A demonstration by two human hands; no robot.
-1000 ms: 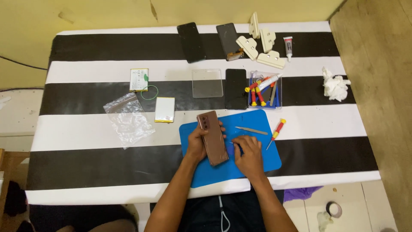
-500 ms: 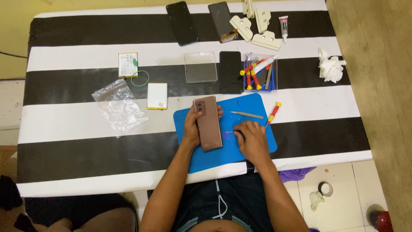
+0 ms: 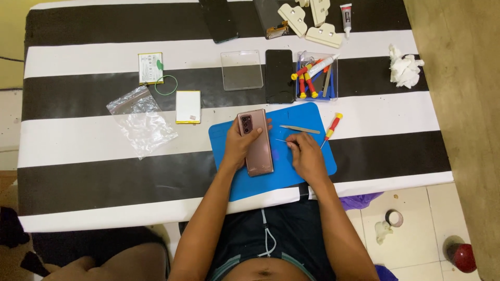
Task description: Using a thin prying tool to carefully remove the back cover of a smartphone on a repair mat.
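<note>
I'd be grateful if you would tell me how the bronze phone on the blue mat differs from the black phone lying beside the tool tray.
The bronze phone lies on the blue mat under the left hand; the black phone lies untouched on the striped table. The bronze phone shows a camera cluster at its top corner; the black phone shows a plain dark face. The bronze phone looks narrower and longer. Both lie flat, long sides roughly parallel.

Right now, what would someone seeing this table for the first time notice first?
Probably the bold black and white striped table, with a blue mat near its front edge. There the left hand holds a bronze phone back-up, and the right hand pinches a thin metal tool beside it.
</note>
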